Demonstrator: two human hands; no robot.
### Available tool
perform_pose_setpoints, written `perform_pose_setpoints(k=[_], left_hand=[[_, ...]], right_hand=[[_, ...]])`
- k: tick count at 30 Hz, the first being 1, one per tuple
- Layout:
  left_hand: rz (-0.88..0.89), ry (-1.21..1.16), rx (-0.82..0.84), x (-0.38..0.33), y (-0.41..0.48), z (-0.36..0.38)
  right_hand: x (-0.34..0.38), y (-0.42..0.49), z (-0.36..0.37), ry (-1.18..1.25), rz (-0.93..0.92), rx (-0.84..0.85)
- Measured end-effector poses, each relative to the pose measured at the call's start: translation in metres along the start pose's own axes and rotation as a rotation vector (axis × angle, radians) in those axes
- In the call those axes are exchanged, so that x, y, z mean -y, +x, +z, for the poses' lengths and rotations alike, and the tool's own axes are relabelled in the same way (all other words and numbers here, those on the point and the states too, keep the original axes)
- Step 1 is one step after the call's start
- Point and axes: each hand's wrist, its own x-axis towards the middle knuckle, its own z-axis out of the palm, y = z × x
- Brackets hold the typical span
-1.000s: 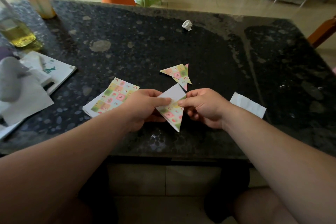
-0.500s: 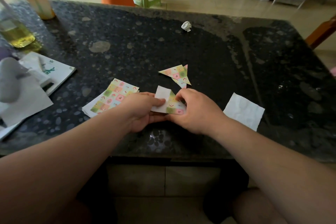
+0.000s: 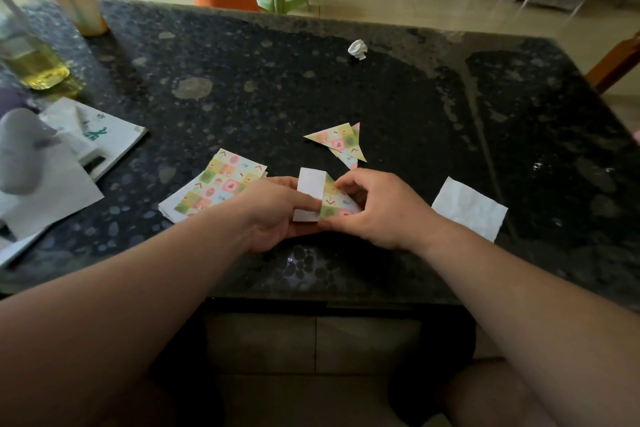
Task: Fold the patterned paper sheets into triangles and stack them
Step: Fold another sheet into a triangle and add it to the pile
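Two bare hands are seen at the near edge of a dark speckled stone table (image 3: 311,87), where one patterned paper sheet (image 3: 333,202) is held between them, partly folded. Its white reverse is turned up on the left and a patterned flap is laid over on the right. The sheet is gripped by the left hand (image 3: 277,210), with the thumb laid across the white side and the fingers curled beneath. The patterned flap is pinched by the fingertips of the right hand (image 3: 384,211). A stack of unfolded patterned sheets (image 3: 221,184) is seen at 9 o'clock of the hands, its right edge hidden behind the left hand. A small pile of folded triangles (image 3: 337,142) is set at 12 o'clock, just beyond the held sheet. A white paper square (image 3: 469,208) is seen at 3 o'clock, a crumpled paper ball (image 3: 357,49) well off at 12 o'clock, and a bottle of yellow liquid (image 3: 34,62) at 10 o'clock
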Motion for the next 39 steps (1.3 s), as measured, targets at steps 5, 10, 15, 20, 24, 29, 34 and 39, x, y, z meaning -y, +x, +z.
perform_pose_setpoints(k=[5, 10, 15, 20, 24, 29, 34, 39], left_hand=[[0.075, 0.141, -0.063, 0.006, 0.005, 0.004], [0.160, 0.360, -0.148, 0.008, 0.003, 0.003], [0.229, 0.923, -0.293, 0.005, -0.003, 0.002], [0.670, 1.520, -0.407, 0.014, -0.003, 0.000], [0.788, 1.817, -0.161, 0.023, -0.005, 0.002], [0.724, 1.872, -0.221, 0.036, -0.003, 0.003], [0.653, 1.891, -0.259, 0.037, -0.003, 0.005], [0.570, 1.913, -0.252, 0.026, 0.000, 0.007]], right_hand=[[-0.001, 0.000, 0.004, 0.074, -0.002, -0.024], [-0.003, 0.004, 0.003, 0.106, 0.049, -0.061], [-0.014, 0.011, 0.003, 0.179, 0.181, -0.073], [-0.019, 0.013, 0.007, 0.078, 0.217, -0.055], [-0.019, 0.008, 0.009, -0.166, 0.086, -0.076], [0.000, 0.004, 0.004, -0.620, -0.065, -0.007], [0.014, -0.017, 0.012, -0.675, 0.039, 0.216], [0.016, -0.032, 0.007, -0.696, 0.035, 0.283]])
